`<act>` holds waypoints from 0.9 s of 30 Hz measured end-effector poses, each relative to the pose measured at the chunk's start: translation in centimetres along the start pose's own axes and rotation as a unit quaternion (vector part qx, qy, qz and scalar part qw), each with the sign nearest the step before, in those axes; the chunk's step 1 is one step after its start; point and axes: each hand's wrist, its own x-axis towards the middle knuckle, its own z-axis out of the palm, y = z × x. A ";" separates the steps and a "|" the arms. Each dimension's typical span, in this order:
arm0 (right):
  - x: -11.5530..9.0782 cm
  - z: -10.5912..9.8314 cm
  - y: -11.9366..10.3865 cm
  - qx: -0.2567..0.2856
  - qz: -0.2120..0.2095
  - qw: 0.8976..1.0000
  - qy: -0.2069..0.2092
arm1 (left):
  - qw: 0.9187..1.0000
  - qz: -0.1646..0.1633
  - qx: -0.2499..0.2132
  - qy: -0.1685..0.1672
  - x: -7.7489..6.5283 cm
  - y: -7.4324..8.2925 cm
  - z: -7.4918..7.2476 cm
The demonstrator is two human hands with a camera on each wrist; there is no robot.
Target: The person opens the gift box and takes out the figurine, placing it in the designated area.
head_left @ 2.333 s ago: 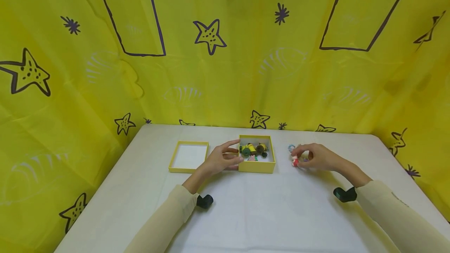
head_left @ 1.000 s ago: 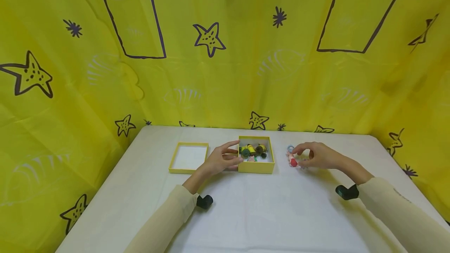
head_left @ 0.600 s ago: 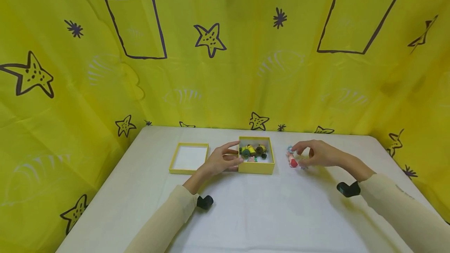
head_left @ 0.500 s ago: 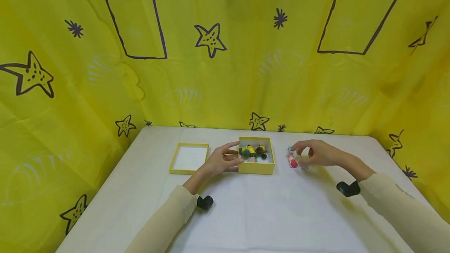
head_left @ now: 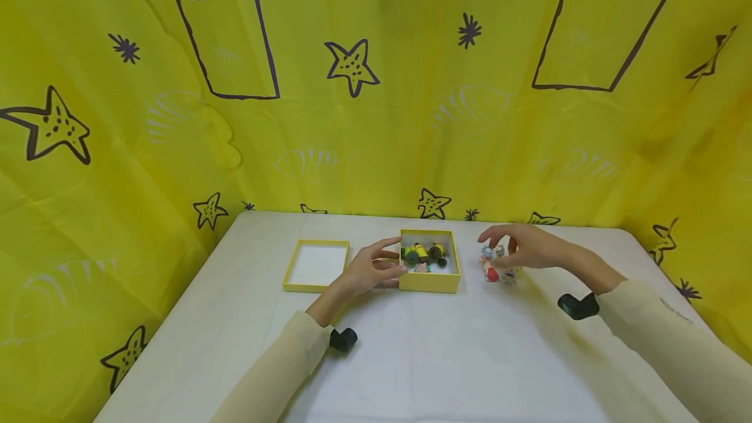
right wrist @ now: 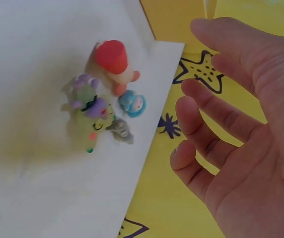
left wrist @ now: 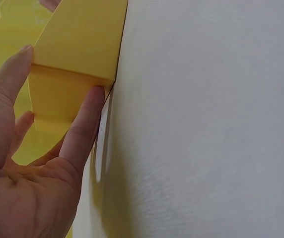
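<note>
My left hand point(head_left: 367, 269) touches the left side of a yellow open box point(head_left: 429, 284), fingers extended; the left wrist view shows its fingertips against the box's outer wall point(left wrist: 77, 39). Several small toys in yellow, green and brown point(head_left: 420, 252) lie inside the box with a pink one point(head_left: 422, 267). To the right, my right hand point(head_left: 531, 248) hovers over a cluster of figurines, fingers loosely bent and holding nothing. In the right wrist view these include a red-and-peach figurine point(right wrist: 113, 58), a small blue one point(right wrist: 132, 103), a purple-and-green one point(right wrist: 88, 98) and a grey one point(right wrist: 122, 131).
A shallow yellow-rimmed box lid point(head_left: 316, 265), white inside, lies left of the box. Everything stands on a white-covered table point(head_left: 423, 358). A yellow curtain point(head_left: 399, 136) with starfish drawings hangs behind and at both sides.
My right hand has lifted slightly away from the figurines and its fingers have spread, so more of the cluster shows. The left hand and the box have stayed put.
</note>
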 end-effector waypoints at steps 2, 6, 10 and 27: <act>0.2 -0.2 -0.4 0.002 0.001 1.000 -0.001 | 1.000 -0.001 -0.002 -0.001 0.0 0.1 0.0; 0.7 -0.4 -1.0 0.001 -0.008 1.000 0.001 | 1.000 0.000 -0.003 -0.001 0.0 0.2 0.0; 1.1 -0.5 -1.8 -0.005 -0.022 1.000 0.002 | 1.000 -0.002 -0.011 -0.006 0.1 0.2 0.0; 4.2 0.3 -5.0 0.007 -0.058 0.998 -0.016 | 1.000 0.003 0.001 -0.005 0.1 -0.1 -0.1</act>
